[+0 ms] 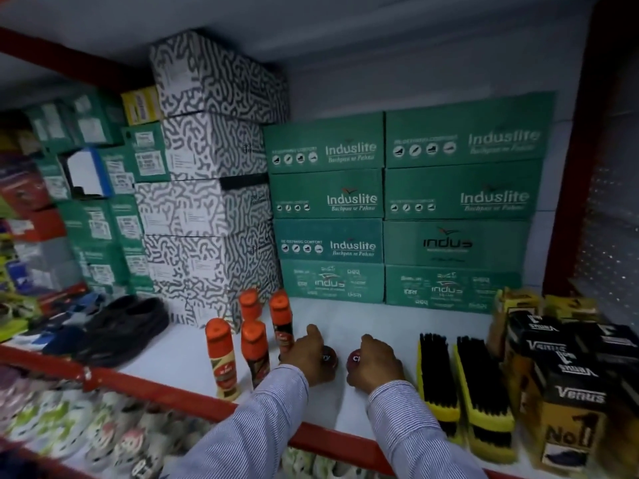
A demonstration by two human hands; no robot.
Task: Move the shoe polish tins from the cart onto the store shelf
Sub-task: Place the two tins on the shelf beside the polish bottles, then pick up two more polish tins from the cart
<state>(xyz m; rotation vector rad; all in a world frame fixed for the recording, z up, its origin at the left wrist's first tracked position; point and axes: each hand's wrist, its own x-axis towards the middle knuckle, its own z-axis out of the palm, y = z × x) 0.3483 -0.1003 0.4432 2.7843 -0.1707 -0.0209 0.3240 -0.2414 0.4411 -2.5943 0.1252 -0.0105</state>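
Two round dark red shoe polish tins rest on the white store shelf [345,316]. My left hand [307,354] covers the left tin [328,357], fingers curled over it. My right hand [377,361] grips the right tin [354,359], whose red lid with white letters shows at the hand's left edge. The two tins lie side by side, a small gap between them. Both hands reach in over the red front rail [332,440]. The cart is out of view.
Orange-capped liquid polish bottles [221,357] stand left of my hands. Two yellow-backed black brushes [460,385] lie to the right, then stacked Venus boxes [574,402]. Green Induslite boxes [352,198] and patterned shoe boxes [207,202] fill the back. Black shoes [128,323] sit at left.
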